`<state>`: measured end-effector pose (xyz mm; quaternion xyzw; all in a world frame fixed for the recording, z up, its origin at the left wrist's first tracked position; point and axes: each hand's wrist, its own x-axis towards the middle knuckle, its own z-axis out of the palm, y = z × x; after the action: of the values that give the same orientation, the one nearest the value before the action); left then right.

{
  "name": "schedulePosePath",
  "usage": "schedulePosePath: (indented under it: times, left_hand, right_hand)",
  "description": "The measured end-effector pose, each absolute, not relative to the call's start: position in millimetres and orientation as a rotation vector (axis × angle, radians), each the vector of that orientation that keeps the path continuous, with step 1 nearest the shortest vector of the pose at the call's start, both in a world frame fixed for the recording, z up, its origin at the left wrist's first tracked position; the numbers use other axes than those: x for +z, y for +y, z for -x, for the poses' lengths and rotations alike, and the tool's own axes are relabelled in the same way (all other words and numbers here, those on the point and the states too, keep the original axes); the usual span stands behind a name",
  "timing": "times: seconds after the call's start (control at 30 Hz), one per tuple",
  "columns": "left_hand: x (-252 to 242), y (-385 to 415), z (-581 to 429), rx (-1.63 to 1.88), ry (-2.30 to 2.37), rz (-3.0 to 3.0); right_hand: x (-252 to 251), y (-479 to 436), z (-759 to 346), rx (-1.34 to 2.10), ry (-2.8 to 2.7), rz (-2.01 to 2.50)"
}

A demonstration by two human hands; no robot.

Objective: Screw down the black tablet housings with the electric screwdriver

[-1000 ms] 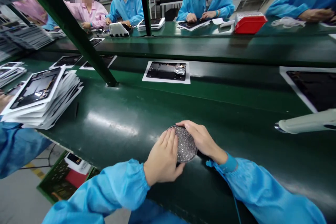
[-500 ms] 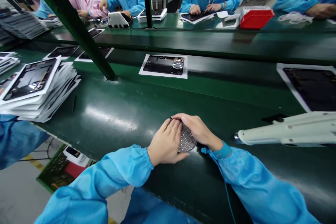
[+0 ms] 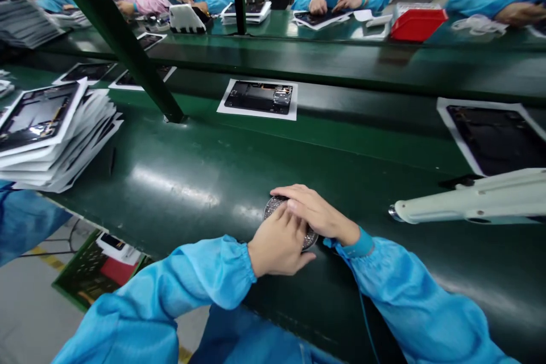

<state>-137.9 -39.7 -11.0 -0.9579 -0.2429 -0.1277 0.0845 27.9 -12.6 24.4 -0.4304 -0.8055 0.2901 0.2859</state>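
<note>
Green benchtop underlies a round, glittery grey disc, largely covered by left hand and right hand, their grip unclear.

Glossy green table, crinkled blue sleeves

The table looks smooth and painted, throwing back streaks of light. The sleeves are wrinkled cloth with a soft sheen. The disc looks rough and glittery, like metal grains. The paper sheets are matt white, the dark panels partly shiny. The pale tool seems smooth plastic with a metal tip; the red bin looks plastic.
</note>
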Motion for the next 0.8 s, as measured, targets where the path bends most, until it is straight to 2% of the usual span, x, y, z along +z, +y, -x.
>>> schedulePosePath:
  times: [0.13, 0.27, 0.4, 0.5, 0.63, 0.8]
  left_hand:
    - [-8, -48, 156, -0.398, -0.867, 2.754]
    - [-16, -81, 164, -0.464, -0.724, 2.686]
    - [-20, -78, 141, -0.534, -0.618, 2.748]
    - [-18, -62, 131, -0.479, -0.763, 2.803]
    - [-16, -71, 143, -0.461, -0.969, 2.716]
    - [-19, -100, 152, -0.533, -0.736, 2.718]
  right_hand:
    - [20, -30, -40, 0.667, -2.013, 1.318]
    - [16, -52, -50, 0.613, -1.909, 1.410]
    - [22, -38, -40, 0.761, -2.006, 1.266]
    - [26, -24, -32, 0.870, -2.053, 1.202]
    - [22, -37, -41, 0.853, -1.951, 1.292]
    - [2, -85, -60, 0.689, -1.924, 1.341]
